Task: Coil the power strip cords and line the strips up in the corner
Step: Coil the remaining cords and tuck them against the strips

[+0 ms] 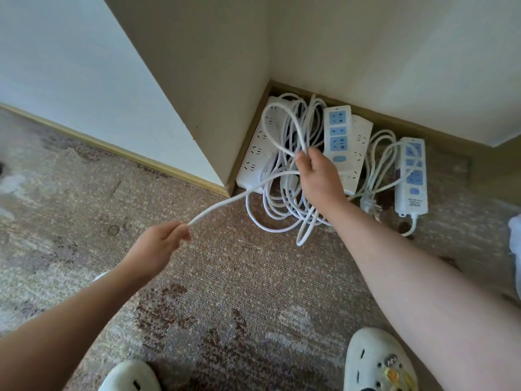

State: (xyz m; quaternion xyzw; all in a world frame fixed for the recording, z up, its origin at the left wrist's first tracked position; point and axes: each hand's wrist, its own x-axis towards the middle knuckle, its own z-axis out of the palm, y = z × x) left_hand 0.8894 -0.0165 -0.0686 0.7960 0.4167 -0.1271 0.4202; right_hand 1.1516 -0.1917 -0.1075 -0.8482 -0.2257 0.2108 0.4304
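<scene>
My right hand (318, 176) grips a bundle of white cord loops (284, 128) lifted above the corner. My left hand (163, 244) pinches a straight run of the same white cord (225, 203), which stretches up to the right. A wide white power strip (258, 153) lies against the left wall. A blue-faced strip (338, 134) lies on another white strip (359, 148) beside the loops. Further right a second blue-faced strip (411, 176) lies on the carpet, with its own cord (377, 165) and plug (370, 206) next to it.
Two beige walls meet at the corner, with a baseboard (394, 119) along the floor. A wall edge (222, 182) juts out on the left. The patterned carpet (239, 292) runs toward me. My white clogs (379, 362) sit at the bottom edge.
</scene>
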